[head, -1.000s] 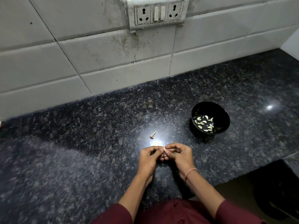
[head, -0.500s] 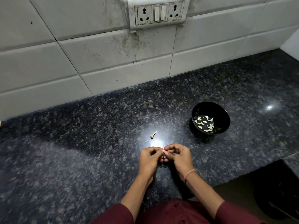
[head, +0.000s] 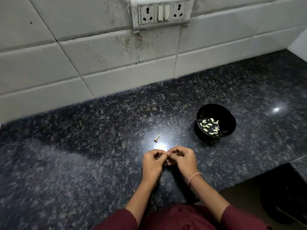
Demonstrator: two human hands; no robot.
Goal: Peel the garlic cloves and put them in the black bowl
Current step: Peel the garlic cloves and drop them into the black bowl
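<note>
My left hand and my right hand meet fingertip to fingertip just above the dark granite counter, fingers curled, pinching a small garlic clove that is almost wholly hidden between them. The black bowl stands to the right and farther back, with several pale peeled cloves on its bottom. A bare garlic stem with its root end lies on the counter just beyond my hands.
A white tiled wall rises at the back with a switch and socket plate. The counter's front edge runs to my right, and a dark floor area with a black object lies below it.
Both hands stay together at the same spot; only the fingertips shift slightly on the clove.
</note>
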